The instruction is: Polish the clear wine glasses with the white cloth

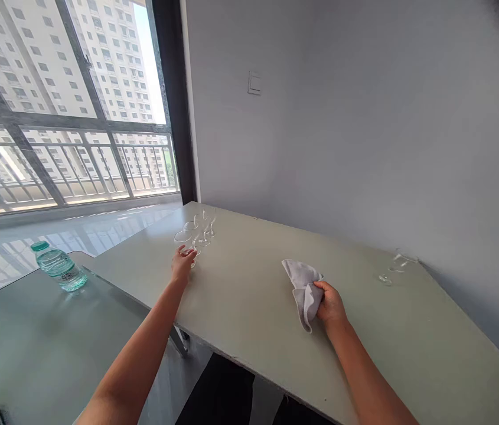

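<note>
At the left part of the pale table [249, 283], my left hand [182, 265] reaches to the nearest of several clear stemmed glasses [204, 239]. Its fingers are curled round the lower part of that wine glass [182, 237]; the exact grip is partly hidden by the hand. My right hand [331, 302] pinches a folded, light grey cloth [305, 283] just above the middle of the table, and the cloth's loose corners spread to the left and downward.
More clear glassware [402, 260] is at the far right near the wall. A water bottle with a green cap [61, 267] stands on a lower glass-topped table [41, 354] at left. A grey wall [342, 147] borders the table's back; a large window is at left.
</note>
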### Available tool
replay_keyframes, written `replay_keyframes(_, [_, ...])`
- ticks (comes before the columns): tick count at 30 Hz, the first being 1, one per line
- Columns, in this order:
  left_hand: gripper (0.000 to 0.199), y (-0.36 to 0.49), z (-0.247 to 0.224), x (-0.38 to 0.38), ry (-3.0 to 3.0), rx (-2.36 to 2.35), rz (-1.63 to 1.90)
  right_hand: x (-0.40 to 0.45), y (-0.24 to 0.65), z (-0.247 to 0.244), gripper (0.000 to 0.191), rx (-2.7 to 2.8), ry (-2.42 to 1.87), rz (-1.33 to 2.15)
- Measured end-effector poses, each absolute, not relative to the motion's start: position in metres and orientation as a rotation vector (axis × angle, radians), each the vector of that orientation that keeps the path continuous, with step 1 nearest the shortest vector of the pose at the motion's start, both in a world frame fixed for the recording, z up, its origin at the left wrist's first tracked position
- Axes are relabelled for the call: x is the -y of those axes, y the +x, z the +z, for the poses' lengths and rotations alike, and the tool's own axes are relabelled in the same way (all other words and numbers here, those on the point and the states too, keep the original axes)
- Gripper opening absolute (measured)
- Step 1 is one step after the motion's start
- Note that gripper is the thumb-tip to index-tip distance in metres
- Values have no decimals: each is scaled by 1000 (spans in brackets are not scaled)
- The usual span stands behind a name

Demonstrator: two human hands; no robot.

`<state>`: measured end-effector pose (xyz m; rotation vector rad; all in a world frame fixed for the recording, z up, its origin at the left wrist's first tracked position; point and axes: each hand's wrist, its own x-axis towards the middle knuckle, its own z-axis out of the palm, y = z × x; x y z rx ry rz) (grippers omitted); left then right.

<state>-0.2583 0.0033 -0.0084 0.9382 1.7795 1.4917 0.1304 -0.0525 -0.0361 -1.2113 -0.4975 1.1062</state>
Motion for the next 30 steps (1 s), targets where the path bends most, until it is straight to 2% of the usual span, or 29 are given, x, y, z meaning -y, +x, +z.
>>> replay_keyframes(3, [42,-251,-8,-1,1068,-1826,1440,53,123,-34,6,387,-1151,1210])
replay_keyframes(8, [30,-201,-6,6,1435,-1753,1220,49,120,-29,13,285,-1043,1221])
replay_keyframes(10, [26,-172,-4,6,1727,-1777,1056,51,120,-25,17,337,-1031,1078])
replay_keyframes(14, [19,-115,-1,6,2329,-1855,678,67,109,-12,33,692,-1106,579])
replay_keyframes(16, [16,-92,-1,6,2518,-1798,542,74,97,-7,39,929,-1136,483])
replay_keyframes(20, [11,-65,-4,10,2666,-1648,433,78,79,-3,46,1280,-1079,803])
replay_keyframes(25, [19,-63,3,20,2787,-1540,332,74,90,-7,46,1213,-1055,1269])
replay_keyframes(30, [25,-74,18,32,3063,-1354,505,74,98,-9,34,1079,-979,1385])
